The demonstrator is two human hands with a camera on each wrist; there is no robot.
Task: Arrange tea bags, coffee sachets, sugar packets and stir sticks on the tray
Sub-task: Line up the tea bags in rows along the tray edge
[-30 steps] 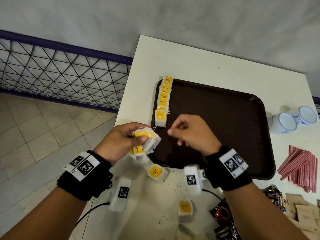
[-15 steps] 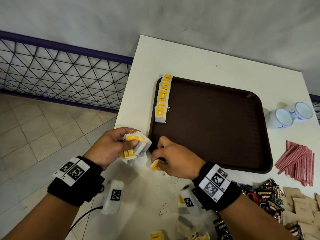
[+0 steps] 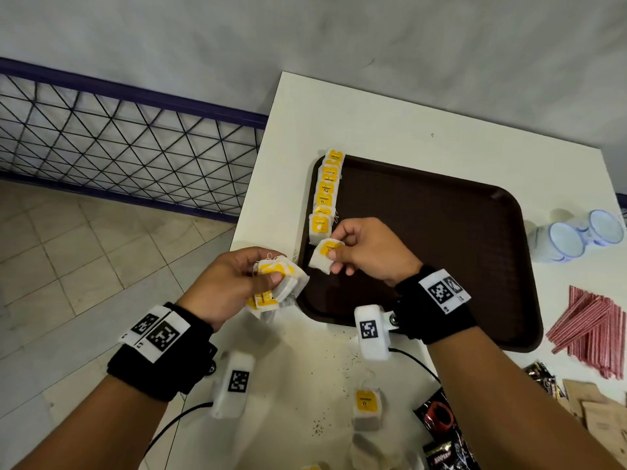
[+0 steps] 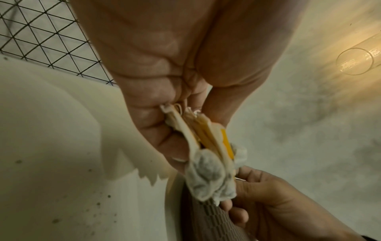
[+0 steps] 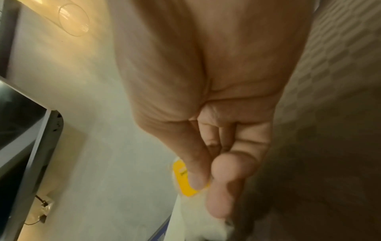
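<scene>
The right hand (image 3: pixel 368 252) pinches a single tea bag (image 3: pixel 325 255) between thumb and forefinger, its grip grasping the bag by the yellow tag end. The bag hangs tilted over the tray (image 3: pixel 441 239) at its left edge, just below the near end of the row of tea bags (image 3: pixel 326 195) that runs along that edge from the far left corner. Whether the held bag touches the tray surface cannot be told. In the right wrist view the thumb and finger press on the yellow tag (image 5: pixel 185 179), with the white pouch trailing below.

The left hand (image 3: pixel 234 283) has its grip clenched around a bunch of tea bags (image 3: pixel 278 283), held just off the tray's near left corner, above the tabletop (image 3: pixel 373 123). The left wrist view shows the bunch (image 4: pixel 208 154) fanned between fingers and thumb, pouches hanging down near the other hand's knuckles.

A loose tea bag (image 3: pixel 368 407) lies on the tabletop near its front edge, among scattered dark specks. The stir sticks (image 3: pixel 590 330), red and white, lie in a pile by the tray's right edge. Dark coffee sachets (image 3: pixel 441 432) and brown sugar packets (image 3: pixel 597 412) sit toward the front right corner. Two white cups (image 3: pixel 576 237) lie on their sides beyond the tray's right edge.
</scene>
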